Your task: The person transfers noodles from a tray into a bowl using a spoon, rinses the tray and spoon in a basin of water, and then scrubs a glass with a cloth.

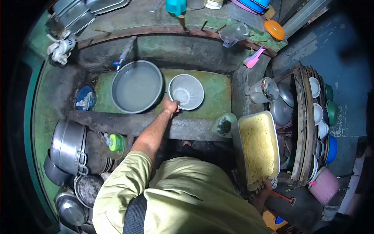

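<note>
In the head view my left hand (170,105) grips the near left rim of a grey, ribbed colander (198,90), which stands upright in the sink trough. Just left of it is a large metal basin (115,97) full of cloudy water. On the right, my right hand (265,188) closes on the near rim of a long white tub (277,154) filled with pale yellow strips like noodles or shredded food. A checked cloth (274,182) lies against that hand, and part of its grip is hidden.
A tap (124,54) hangs over the basin. On the sink's front ledge, left of the tub, is a pale container (224,124) with dark contents. Pots (68,146) and a green-labelled bottle (115,143) crowd the left; a wooden rack (307,124) stands right.
</note>
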Available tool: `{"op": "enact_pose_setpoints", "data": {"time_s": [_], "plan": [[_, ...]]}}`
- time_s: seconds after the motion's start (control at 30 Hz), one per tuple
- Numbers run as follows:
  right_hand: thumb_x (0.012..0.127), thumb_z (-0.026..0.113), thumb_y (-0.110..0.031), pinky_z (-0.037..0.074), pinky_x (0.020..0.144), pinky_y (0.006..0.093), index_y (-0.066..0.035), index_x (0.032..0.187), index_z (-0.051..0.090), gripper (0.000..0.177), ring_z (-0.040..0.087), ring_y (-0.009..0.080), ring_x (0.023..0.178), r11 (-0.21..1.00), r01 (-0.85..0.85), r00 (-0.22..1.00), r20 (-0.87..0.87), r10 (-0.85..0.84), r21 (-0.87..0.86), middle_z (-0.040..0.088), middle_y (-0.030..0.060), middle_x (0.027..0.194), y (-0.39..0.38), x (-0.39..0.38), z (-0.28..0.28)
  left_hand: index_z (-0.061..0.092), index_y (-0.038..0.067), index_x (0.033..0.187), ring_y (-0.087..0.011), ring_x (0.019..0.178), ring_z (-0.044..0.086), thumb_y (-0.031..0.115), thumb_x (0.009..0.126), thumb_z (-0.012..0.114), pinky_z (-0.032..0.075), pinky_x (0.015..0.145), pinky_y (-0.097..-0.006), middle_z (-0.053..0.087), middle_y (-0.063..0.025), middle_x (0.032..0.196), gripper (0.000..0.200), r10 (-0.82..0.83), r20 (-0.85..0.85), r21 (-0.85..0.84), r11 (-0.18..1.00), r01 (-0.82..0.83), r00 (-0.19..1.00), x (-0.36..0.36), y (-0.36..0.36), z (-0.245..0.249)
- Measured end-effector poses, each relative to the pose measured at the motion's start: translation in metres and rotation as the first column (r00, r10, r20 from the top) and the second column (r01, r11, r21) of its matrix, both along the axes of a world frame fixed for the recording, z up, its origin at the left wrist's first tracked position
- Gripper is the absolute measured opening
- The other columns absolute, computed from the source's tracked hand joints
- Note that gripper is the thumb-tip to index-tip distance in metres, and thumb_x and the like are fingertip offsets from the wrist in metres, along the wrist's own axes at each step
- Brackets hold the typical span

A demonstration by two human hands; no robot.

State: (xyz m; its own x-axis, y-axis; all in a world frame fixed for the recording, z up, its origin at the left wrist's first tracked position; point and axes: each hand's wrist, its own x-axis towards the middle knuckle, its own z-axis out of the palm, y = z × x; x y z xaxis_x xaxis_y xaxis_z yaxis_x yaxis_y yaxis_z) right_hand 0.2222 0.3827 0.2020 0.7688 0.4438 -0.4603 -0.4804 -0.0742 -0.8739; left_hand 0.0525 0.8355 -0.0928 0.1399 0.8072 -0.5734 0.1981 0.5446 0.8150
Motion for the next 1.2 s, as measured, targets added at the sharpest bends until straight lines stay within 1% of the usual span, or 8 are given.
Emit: {"op": "enact_pose_setpoints", "data": {"time_s": [0.2, 0.43, 0.53, 0.63, 0.67, 0.83, 1.0, 1.2], "plan": [[0.078, 0.059, -0.02, 0.044, 0.078, 0.0364, -0.006, 0.077, 0.055, 0.014, 0.054, 0.018, 0.079, 0.975, 0.177, 0.98, 0.112, -0.162, -0.131, 0.055, 0.0029, 0.082, 0.022, 0.002, 0.004, 0.045, 0.0, 0.12, -0.0201, 0.057, 0.06, 0.003, 0.088, 0.054, 0.051, 0.039, -0.0291, 0.063, -0.0149, 0.09, 0.034, 0.082, 0.104, -0.135, 0.989, -0.068, 0.991, 0.047, 0.043, -0.042], [0.078, 0.06, -0.02, 0.046, 0.078, 0.0354, -0.005, 0.081, 0.056, 0.016, 0.056, 0.019, 0.081, 0.931, 0.248, 0.968, 0.031, -0.248, -0.267, 0.057, 0.0052, 0.083, 0.056, 0.019, 0.014, 0.031, 0.001, 0.138, -0.0161, 0.069, 0.058, 0.016, 0.094, 0.052, 0.052, 0.049, -0.028, 0.059, -0.0112, 0.098, 0.051, 0.113, 0.077, -0.096, 0.99, -0.106, 0.991, 0.019, 0.057, -0.039], [0.077, 0.061, -0.022, 0.051, 0.082, 0.0377, 0.003, 0.103, 0.058, 0.036, 0.062, 0.0244, 0.091, 0.987, -0.112, 0.994, 0.004, 0.112, 0.119, 0.062, 0.0123, 0.096, 0.057, 0.044, -0.003, 0.031, 0.004, 0.141, -0.0125, 0.076, 0.058, 0.016, 0.096, 0.05, 0.053, 0.058, -0.0268, 0.056, -0.0074, 0.107, 0.05, 0.049, 0.22, -0.04, 0.998, -0.041, 0.974, -0.021, 0.03, -0.002], [0.076, 0.061, -0.023, 0.052, 0.077, 0.0375, 0.003, 0.103, 0.058, 0.038, 0.063, 0.0231, 0.088, 0.992, -0.104, 0.995, 0.003, 0.105, -0.074, 0.062, 0.012, 0.096, 0.076, 0.064, -0.011, 0.033, 0.006, 0.141, -0.0125, 0.08, 0.058, 0.013, 0.097, 0.047, 0.052, 0.062, -0.0267, 0.054, -0.0059, 0.113, 0.046, 0.113, 0.261, -0.095, 0.991, -0.09, 0.959, -0.062, -0.01, 0.056], [0.075, 0.061, -0.021, 0.052, 0.077, 0.0366, 0.002, 0.101, 0.059, 0.035, 0.063, 0.0215, 0.087, 0.979, 0.058, 0.998, 0.004, -0.059, -0.196, 0.063, 0.0115, 0.094, 0.131, 0.037, 0.028, 0.032, 0.007, 0.141, -0.0128, 0.082, 0.059, 0.012, 0.098, 0.047, 0.052, 0.064, -0.0262, 0.053, -0.0071, 0.116, 0.047, 0.101, 0.282, -0.085, 0.993, -0.081, 0.954, -0.082, -0.021, 0.052], [0.072, 0.06, -0.018, 0.052, 0.079, 0.0336, -0.003, 0.104, 0.059, 0.035, 0.064, 0.0212, 0.089, 0.972, -0.234, 0.957, -0.186, 0.224, -0.032, 0.064, 0.0083, 0.095, 0.195, 0.071, -0.006, 0.035, 0.004, 0.139, -0.0155, 0.088, 0.062, 0.015, 0.098, 0.047, 0.053, 0.067, -0.027, 0.056, -0.0078, 0.116, 0.043, 0.152, 0.334, -0.143, 0.984, -0.109, 0.93, -0.154, -0.075, 0.093], [0.072, 0.057, -0.015, 0.05, 0.086, 0.0359, -0.004, 0.116, 0.055, 0.045, 0.061, 0.0228, 0.097, 0.963, -0.257, 0.963, -0.065, 0.262, 0.084, 0.063, 0.0077, 0.103, 0.294, 0.067, -0.025, 0.039, 0.007, 0.137, -0.0138, 0.091, 0.062, 0.021, 0.098, 0.049, 0.053, 0.073, -0.0285, 0.058, -0.0048, 0.117, 0.042, 0.144, 0.283, -0.123, 0.986, -0.113, 0.948, -0.208, -0.09, 0.114], [0.07, 0.059, -0.012, 0.051, 0.08, 0.0332, -0.005, 0.103, 0.06, 0.034, 0.062, 0.0209, 0.086, 0.933, -0.349, 0.936, -0.079, 0.343, -0.086, 0.063, 0.0061, 0.092, 0.393, 0.097, -0.093, 0.04, 0.007, 0.136, -0.0164, 0.093, 0.061, 0.02, 0.097, 0.049, 0.053, 0.074, -0.0292, 0.057, -0.0097, 0.121, 0.042, 0.289, 0.221, -0.114, 0.956, -0.27, 0.931, -0.247, -0.089, 0.126]]}}
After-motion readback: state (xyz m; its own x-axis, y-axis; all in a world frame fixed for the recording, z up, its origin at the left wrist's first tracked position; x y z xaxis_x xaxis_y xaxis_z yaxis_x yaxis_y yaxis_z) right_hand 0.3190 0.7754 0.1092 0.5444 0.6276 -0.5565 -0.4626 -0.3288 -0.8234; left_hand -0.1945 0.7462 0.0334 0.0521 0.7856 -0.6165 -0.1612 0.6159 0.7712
